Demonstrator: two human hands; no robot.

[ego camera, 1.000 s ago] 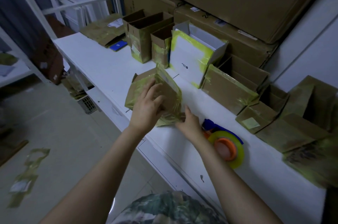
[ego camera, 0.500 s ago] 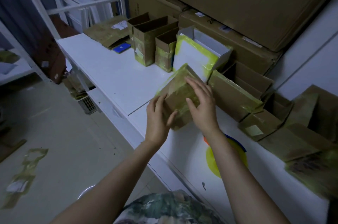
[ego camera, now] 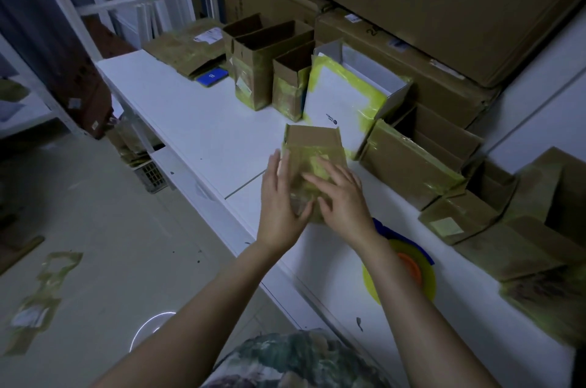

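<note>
Between left hand and right hand, taped cardboard box.

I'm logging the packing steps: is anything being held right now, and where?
The small taped box: the left hand has its grip on the lower left edge; the right hand rests flat on its taped face.
</note>
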